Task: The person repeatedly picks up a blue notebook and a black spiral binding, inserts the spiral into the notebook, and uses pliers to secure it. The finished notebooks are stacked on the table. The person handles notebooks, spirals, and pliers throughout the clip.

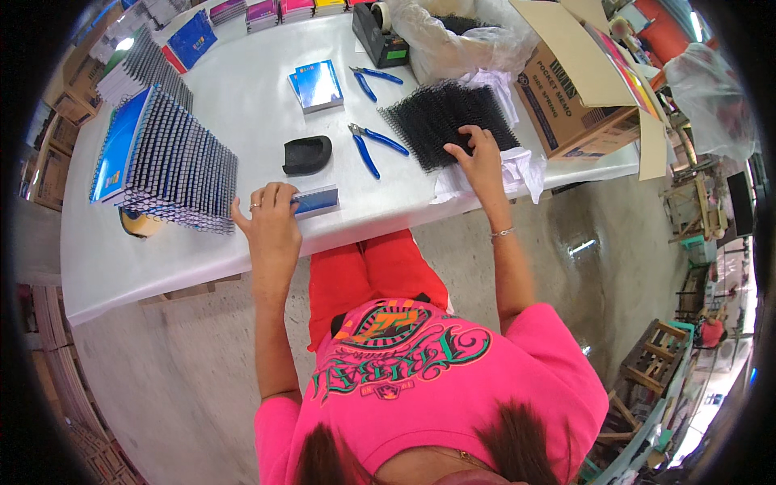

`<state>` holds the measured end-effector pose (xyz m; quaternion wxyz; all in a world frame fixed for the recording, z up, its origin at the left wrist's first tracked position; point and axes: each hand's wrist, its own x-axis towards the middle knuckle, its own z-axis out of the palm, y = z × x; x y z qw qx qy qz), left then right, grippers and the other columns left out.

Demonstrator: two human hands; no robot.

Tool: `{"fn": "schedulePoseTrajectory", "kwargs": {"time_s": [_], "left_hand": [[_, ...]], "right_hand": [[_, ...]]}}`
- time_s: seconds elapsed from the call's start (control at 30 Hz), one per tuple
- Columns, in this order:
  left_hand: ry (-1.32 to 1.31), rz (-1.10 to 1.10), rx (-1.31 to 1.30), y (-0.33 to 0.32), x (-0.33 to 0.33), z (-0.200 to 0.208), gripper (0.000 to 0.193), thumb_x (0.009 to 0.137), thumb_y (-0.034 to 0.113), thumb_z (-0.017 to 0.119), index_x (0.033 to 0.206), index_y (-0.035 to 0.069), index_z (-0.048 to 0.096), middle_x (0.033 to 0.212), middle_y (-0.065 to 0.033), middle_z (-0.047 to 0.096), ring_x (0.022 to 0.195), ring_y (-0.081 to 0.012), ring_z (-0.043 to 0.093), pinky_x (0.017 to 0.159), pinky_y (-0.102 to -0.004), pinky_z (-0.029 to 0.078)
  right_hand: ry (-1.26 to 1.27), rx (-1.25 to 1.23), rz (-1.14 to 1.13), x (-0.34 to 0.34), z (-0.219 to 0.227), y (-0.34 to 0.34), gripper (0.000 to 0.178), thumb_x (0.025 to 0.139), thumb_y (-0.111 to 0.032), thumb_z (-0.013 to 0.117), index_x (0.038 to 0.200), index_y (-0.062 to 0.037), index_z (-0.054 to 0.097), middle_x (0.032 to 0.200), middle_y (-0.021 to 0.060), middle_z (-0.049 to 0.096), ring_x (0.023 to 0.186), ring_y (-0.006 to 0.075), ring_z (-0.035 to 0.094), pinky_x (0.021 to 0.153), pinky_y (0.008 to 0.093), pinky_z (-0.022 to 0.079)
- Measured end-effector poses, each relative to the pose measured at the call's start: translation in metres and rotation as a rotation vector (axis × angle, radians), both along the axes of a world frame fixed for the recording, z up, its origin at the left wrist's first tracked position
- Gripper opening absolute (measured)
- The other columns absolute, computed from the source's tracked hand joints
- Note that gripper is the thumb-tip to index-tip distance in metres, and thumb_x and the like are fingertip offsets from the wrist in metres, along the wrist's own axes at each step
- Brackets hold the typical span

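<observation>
My left hand is closed on the left end of a small blue notepad near the table's front edge; its fingers partly cover the pad. Over a heap of black spiral binding coils is my right hand, thumb and fingers apart and curved down at the coils. Whether it touches a single coil cannot be made out. Between the hands lie a black curved holder and two blue-handled cutting pliers. Behind them sits a short stack of blue notepads.
Tall stacks of spiral-bound blue notebooks stand at the left, beside a tape roll. A black tape dispenser, a clear plastic bag and an open cardboard box line the far and right sides. White cloth lies by the coils.
</observation>
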<state>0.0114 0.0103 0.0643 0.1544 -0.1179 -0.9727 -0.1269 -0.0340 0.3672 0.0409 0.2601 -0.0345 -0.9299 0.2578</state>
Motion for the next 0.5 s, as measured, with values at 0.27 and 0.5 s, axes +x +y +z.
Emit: {"fn": "schedulePoseTrajectory", "kwargs": {"time_s": [0.27,0.5], "left_hand": [[0.054,0.051,0.029,0.017,0.002,-0.025,0.033,0.084,0.006,0.062,0.116,0.013,0.056,0.135,-0.0025,0.045,0.135,-0.023,0.035,0.115,-0.0667,0.009],[0.068,0.115,0.168,0.038,0.002,-0.033,0.058,0.076,0.053,0.075,0.114,0.013,0.059,0.126,-0.0062,0.046,0.132,-0.0283,0.035,0.109,-0.0762,0.004]], "right_hand": [[0.051,-0.054,0.028,-0.002,-0.012,-0.004,0.019,0.085,-0.008,0.07,0.099,0.0049,0.066,0.084,0.0178,0.062,0.074,0.0314,0.061,0.07,0.041,0.049],[0.098,-0.217,-0.011,-0.005,-0.006,0.005,0.02,0.096,-0.013,0.06,0.104,0.004,0.064,0.089,0.0174,0.067,0.077,0.0262,0.064,0.073,0.0362,0.05]]}}
